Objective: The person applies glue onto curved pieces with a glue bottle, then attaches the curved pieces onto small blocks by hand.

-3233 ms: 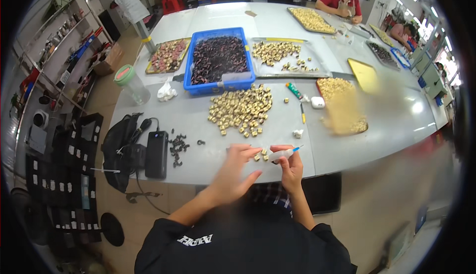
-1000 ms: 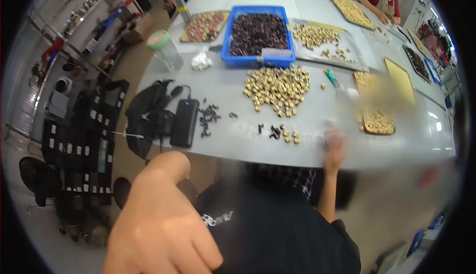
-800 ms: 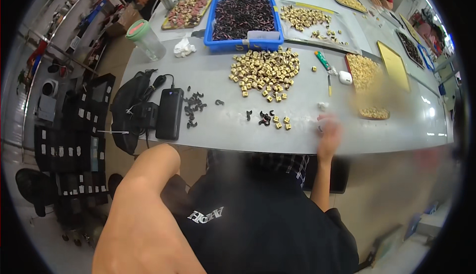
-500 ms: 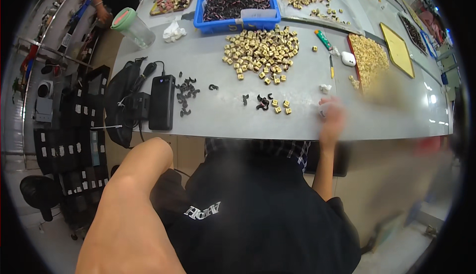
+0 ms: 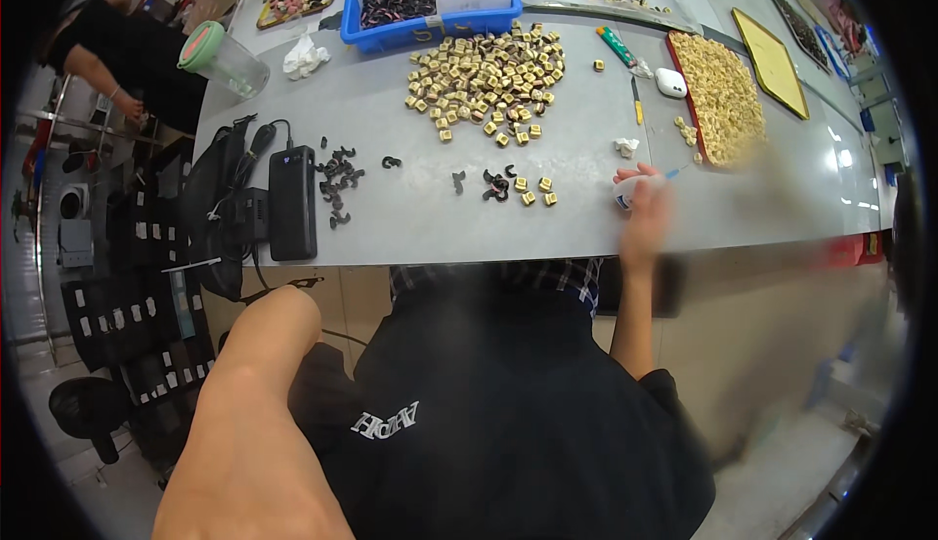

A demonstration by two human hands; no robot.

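Clock centred on the head view. Change in the last few seconds: left arm point(image 5: 244, 442) is up off the bench, elbow bent at 8–9, its hand out of view, so can't tell if it holds anything. Right hand point(image 5: 647, 210) is further right than before, now at 2–3, motion-blurred, fingers around a white plastic squeeze bottle with a thin blue tip point(image 5: 626, 191). Upshot, my read: handling of the small parts is paused; neither visible arm touches them, bottle stays held.

Nearest parts: four small gold cubes point(image 5: 534, 191) at 1–2, a few glossy black curved bits point(image 5: 496, 186) just left of them.

Surface: smooth grey tabletop point(image 5: 410, 227), glare towards 2–3. Big gold-cube heap point(image 5: 489, 81) at 12, blue rectangular plastic bin point(image 5: 391, 38) of dark curved bits behind it. Black rectangular power bank point(image 5: 293, 205) at 9–10. Flat yellow tray point(image 5: 774, 66) at 2.

Room: person in black point(image 5: 137, 66) at 10, beyond the table edge, newly in this far.
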